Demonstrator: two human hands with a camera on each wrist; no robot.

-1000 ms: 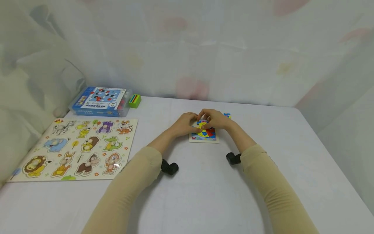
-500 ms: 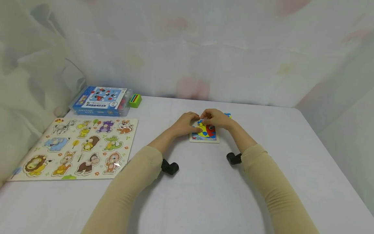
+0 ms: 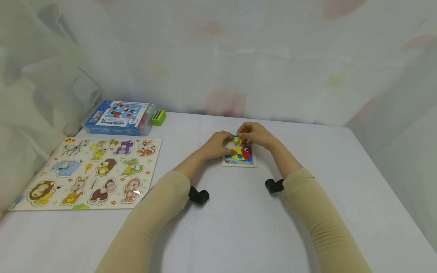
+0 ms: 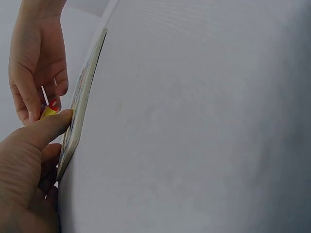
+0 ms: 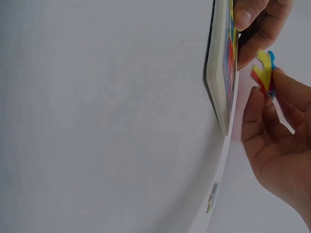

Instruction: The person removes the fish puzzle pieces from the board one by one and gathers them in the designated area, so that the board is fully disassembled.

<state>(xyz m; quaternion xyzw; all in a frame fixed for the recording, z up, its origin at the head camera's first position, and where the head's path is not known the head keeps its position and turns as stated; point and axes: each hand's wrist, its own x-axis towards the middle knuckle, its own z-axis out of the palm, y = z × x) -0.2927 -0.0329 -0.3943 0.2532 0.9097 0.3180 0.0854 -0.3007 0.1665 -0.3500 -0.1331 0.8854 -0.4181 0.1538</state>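
A small square jigsaw board (image 3: 239, 165) with a colourful fish picture lies on the white table. My left hand (image 3: 216, 146) grips its left side, the thumb (image 4: 56, 127) pressing on the top face and other fingers at the edge. Above the board's far part, my right hand (image 3: 257, 135) pinches a jigsaw piece (image 5: 264, 73) in yellow, red and blue between thumb and fingers. The piece is lifted off the board and tilted. A pale bare patch shows in the board's upper part. In the right wrist view another small piece (image 5: 212, 197) lies beside the board.
On the left lies a large animal knob puzzle (image 3: 150, 178). Behind it stands a blue-labelled plastic box (image 3: 116, 117), with a small green block (image 3: 158, 117) beside it. Black wrist-camera mounts (image 3: 199, 196) hang under both sleeves. Fabric walls border the table.
My right hand has risen slightly away from the board, lifting the piece out and baring the pale patch. The left hand stays on the board's left side.
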